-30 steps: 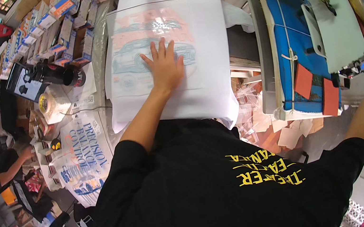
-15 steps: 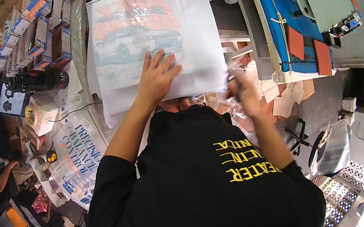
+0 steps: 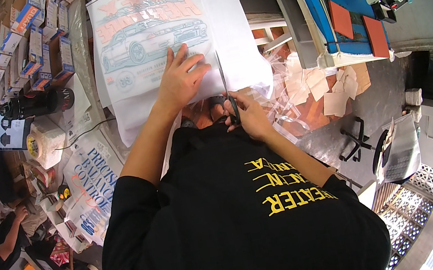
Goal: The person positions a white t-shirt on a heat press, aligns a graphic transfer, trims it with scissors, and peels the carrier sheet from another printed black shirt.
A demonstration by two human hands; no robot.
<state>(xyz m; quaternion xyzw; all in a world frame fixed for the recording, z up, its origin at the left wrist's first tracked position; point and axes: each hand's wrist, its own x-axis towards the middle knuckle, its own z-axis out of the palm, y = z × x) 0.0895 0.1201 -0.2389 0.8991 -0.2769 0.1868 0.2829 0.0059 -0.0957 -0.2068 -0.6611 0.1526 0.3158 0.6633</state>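
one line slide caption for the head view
Left hand rests on a car-print sheet over white fabric; right hand holds black-handled scissors at the sheet's edge.

2 red panels [image 3: 376, 36], tape roll [image 3: 47, 142], cardboard boxes [image 3: 37, 55]

The scene was viewed from the person's head, from the left of a side-by-side pair of cameras, and the lens was pointed steeply downward. The black shirt [image 3: 230, 218] was seen from very near, across the lower middle; the left hand [image 3: 182, 79] and right hand [image 3: 249, 117] were framed beyond it, near the centre. By the fisheye a wide sweep was taken in, from the boxes [image 3: 39, 50] at upper left to the floor [image 3: 374, 85] at right, and straight edges were bent toward the dark rim.
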